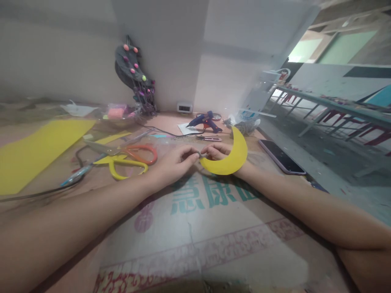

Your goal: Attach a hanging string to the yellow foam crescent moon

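A flat yellow crescent moon (240,150) is held up off the printed sheet, its horns pointing up and to the left. My right hand (217,152) is closed behind the crescent, which partly hides it. Opposite it, my left hand (183,160) pinches a small grey strip (201,155) at the crescent's left tip. Fingertips of both hands almost meet around this strip, whose exact kind I cannot make out.
Scissors with orange and yellow handles (142,152) lie left beside a yellow sheet (39,150). A blue glue gun (203,120) and pink-handled thread snips (209,138) lie behind my hands. A phone (281,156) rests near the right edge. A dark crescent ornament (131,67) leans against the wall.
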The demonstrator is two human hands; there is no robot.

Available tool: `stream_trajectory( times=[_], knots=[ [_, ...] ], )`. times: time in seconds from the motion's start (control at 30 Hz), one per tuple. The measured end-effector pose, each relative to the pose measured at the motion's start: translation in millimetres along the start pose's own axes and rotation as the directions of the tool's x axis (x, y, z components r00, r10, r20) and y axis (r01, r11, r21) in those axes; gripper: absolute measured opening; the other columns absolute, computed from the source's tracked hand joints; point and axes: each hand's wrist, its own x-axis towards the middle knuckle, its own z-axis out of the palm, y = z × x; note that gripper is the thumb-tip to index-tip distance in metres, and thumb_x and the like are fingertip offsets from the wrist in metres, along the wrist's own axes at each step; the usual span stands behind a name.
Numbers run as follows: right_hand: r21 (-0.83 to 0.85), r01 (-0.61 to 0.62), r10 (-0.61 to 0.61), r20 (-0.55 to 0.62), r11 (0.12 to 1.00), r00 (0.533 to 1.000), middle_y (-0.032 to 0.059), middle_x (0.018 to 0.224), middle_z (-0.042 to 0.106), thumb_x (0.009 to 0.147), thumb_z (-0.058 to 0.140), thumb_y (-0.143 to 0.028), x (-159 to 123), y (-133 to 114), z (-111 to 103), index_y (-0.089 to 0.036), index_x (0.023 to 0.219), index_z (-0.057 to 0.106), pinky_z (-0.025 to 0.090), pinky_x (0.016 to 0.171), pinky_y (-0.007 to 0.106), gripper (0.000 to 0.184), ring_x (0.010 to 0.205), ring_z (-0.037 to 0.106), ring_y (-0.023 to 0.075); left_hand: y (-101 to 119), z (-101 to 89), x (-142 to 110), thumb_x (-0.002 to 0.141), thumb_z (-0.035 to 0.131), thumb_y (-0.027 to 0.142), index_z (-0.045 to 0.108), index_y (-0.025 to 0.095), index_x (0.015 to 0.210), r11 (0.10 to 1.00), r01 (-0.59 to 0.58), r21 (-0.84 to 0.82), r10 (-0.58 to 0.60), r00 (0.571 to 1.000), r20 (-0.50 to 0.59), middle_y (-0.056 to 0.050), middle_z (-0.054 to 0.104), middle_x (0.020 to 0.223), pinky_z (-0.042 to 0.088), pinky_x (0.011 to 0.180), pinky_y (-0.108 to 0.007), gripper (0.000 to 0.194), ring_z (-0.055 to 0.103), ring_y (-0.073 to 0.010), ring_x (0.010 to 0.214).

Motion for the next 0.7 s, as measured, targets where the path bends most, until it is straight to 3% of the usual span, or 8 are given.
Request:
stream_trajectory(
  times=[0.1, 0.2, 0.3, 0.43, 0.57, 0.7],
  knots=[
    [0.038, -0.063, 0.058, 0.133, 0.997, 0.989, 0.0076, 0.085, 0.070, 0.082, 0.054, -0.070, -7, -13, -1, -0.016, 0.095, 0.068, 0.053, 0.071, 0.031, 0.058, 0.076, 0.066, 0.0185, 1, -0.8, 0, 0.094, 0.047, 0.034, 0.063, 0.018, 0.095, 0.999, -0.048, -0.022, 0.047, 0.998, -0.050, -0.002, 0.065, 0.088, 0.046, 0.073, -0.028, 0.023, 0.060, -0.0181, 0.084],
    [0.092, -0.161, 0.130, 0.279, 0.983, 0.952, 0.0106, 0.089, 0.072, 0.085, 0.052, -0.068, -12, -23, -1, -0.015, 0.089, 0.069, 0.054, 0.077, 0.035, 0.056, 0.080, 0.068, 0.0208, 1, -2.3, 0, 0.093, 0.048, 0.030, 0.063, 0.018, 0.094, 0.993, -0.109, 0.037, 0.112, 0.987, -0.117, -0.003, 0.065, 0.091, 0.046, 0.079, -0.029, 0.019, 0.059, -0.0179, 0.087],
    [0.152, -0.212, 0.147, 0.359, 0.965, 0.922, 0.0098, 0.085, 0.072, 0.081, 0.063, -0.061, -11, -22, -5, -0.014, 0.084, 0.070, 0.054, 0.077, 0.034, 0.047, 0.079, 0.069, 0.0207, 1, -2.9, 0, 0.094, 0.049, 0.028, 0.063, 0.018, 0.094, 0.986, -0.136, 0.099, 0.150, 0.977, -0.149, -0.004, 0.065, 0.091, 0.046, 0.081, -0.030, 0.018, 0.059, -0.0181, 0.088],
    [0.252, -0.275, 0.135, 0.460, 0.928, 0.877, 0.0083, 0.093, 0.072, 0.080, 0.067, -0.055, -8, -12, -10, -0.016, 0.094, 0.071, 0.053, 0.083, 0.032, 0.042, 0.087, 0.069, 0.0196, 2, -2.7, -2, 0.095, 0.048, 0.026, 0.062, 0.018, 0.093, 0.975, -0.174, 0.141, 0.195, 0.969, -0.155, -0.004, 0.064, 0.089, 0.045, 0.079, -0.030, 0.017, 0.058, -0.0174, 0.086],
    [0.250, -0.261, 0.096, 0.526, 0.932, 0.845, 0.0068, 0.097, 0.072, 0.079, 0.067, -0.057, -8, -12, -11, -0.018, 0.096, 0.073, 0.051, 0.084, 0.032, 0.043, 0.091, 0.066, 0.0193, 4, -2.7, -7, 0.095, 0.049, 0.024, 0.062, 0.019, 0.098, 0.939, -0.286, 0.191, 0.323, 0.923, -0.208, -0.004, 0.064, 0.093, 0.044, 0.084, -0.030, 0.014, 0.058, -0.0166, 0.090],
    [0.268, -0.252, 0.080, 0.522, 0.930, 0.849, 0.0044, 0.084, 0.069, 0.076, 0.073, -0.054, -10, -18, -11, -0.016, 0.085, 0.072, 0.050, 0.076, 0.029, 0.039, 0.078, 0.064, 0.0160, 7, -2.6, -10, 0.094, 0.051, 0.023, 0.063, 0.019, 0.098, 0.909, -0.346, 0.234, 0.393, 0.897, -0.200, -0.004, 0.065, 0.093, 0.044, 0.085, -0.032, 0.013, 0.058, -0.0175, 0.091]
  ],
)
